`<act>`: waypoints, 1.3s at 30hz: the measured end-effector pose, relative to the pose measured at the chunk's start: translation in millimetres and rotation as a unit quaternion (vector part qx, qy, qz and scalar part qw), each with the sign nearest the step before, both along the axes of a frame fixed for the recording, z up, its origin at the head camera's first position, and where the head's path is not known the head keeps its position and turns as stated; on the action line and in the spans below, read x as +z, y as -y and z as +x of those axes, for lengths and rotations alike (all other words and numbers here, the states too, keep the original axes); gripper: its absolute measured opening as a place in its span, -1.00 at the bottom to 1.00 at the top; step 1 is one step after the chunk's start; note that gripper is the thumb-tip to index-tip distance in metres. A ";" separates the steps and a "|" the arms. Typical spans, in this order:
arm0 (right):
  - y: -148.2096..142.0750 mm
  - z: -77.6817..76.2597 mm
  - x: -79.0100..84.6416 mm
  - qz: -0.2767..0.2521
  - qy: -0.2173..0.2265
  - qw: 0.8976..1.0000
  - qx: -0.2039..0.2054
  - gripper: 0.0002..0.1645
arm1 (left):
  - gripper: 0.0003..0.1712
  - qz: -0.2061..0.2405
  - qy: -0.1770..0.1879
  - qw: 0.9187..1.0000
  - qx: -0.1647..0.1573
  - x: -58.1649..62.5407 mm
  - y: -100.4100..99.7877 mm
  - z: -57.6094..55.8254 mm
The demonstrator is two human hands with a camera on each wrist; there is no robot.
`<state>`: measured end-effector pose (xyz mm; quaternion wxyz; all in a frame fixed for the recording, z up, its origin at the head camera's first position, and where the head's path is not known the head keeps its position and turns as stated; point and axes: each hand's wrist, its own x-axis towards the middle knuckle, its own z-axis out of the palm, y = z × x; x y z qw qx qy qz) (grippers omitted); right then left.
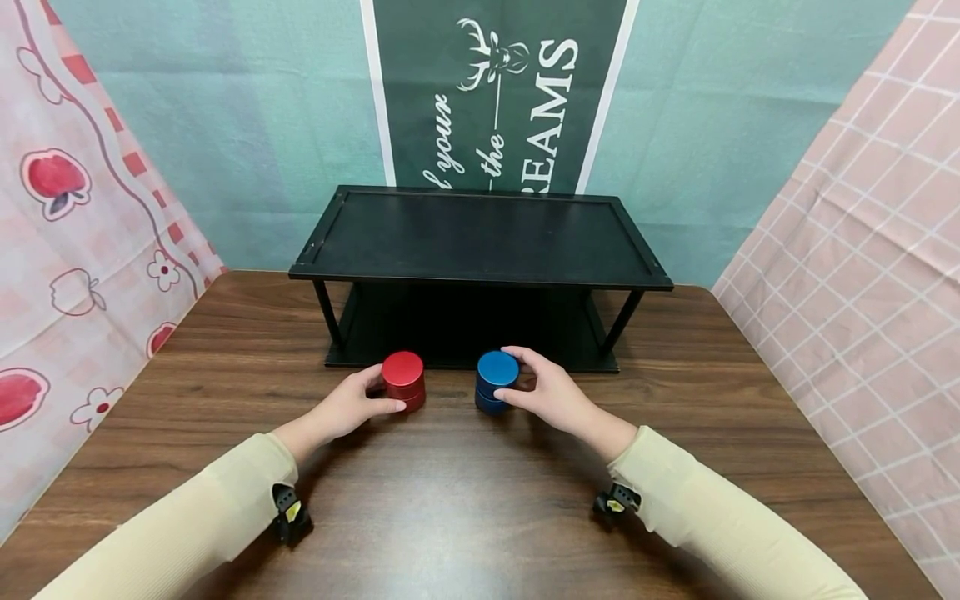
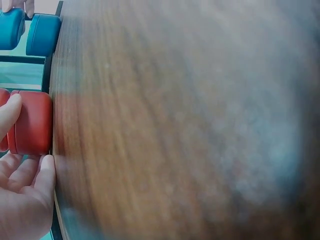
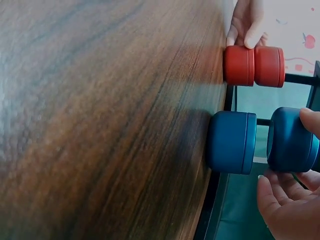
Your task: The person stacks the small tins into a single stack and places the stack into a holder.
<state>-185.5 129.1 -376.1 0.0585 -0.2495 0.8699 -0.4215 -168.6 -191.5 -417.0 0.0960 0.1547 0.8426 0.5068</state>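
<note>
Two small round red canisters stand stacked on the table, the upper red canister (image 1: 402, 367) over the lower red canister (image 3: 239, 66). My left hand (image 1: 354, 406) grips the lower one from the left, its thumb near the seam between the two. To the right are two blue canisters. The lower blue canister (image 3: 231, 142) stands upright on the table. My right hand (image 1: 553, 394) holds the upper blue canister (image 3: 291, 140) between thumb and fingers from the right, just above the lower one. A gap shows between the two blue canisters in the right wrist view.
A black two-level shelf (image 1: 480, 237) stands behind the canisters on the brown wooden table (image 1: 450, 508). A green cloth (image 1: 270, 125) hangs at the back, a fruit-print cloth (image 1: 75, 208) at the left and a pink checked cloth (image 1: 862, 267) at the right.
</note>
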 end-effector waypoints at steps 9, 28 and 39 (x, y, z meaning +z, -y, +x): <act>-0.3 -0.5 -2.6 -0.002 0.005 1.000 -0.001 -0.27 | -0.28 0.007 -0.002 1.000 0.000 0.0 -0.4 1.0; -4.7 0.7 -6.0 -0.011 0.005 1.000 0.001 -0.27 | -0.34 0.005 -0.007 1.000 0.009 3.4 -3.3 3.7; -3.7 0.3 -4.5 -0.014 0.005 1.000 0.006 -0.27 | -0.35 -0.001 -0.003 1.000 0.013 4.2 -4.8 4.4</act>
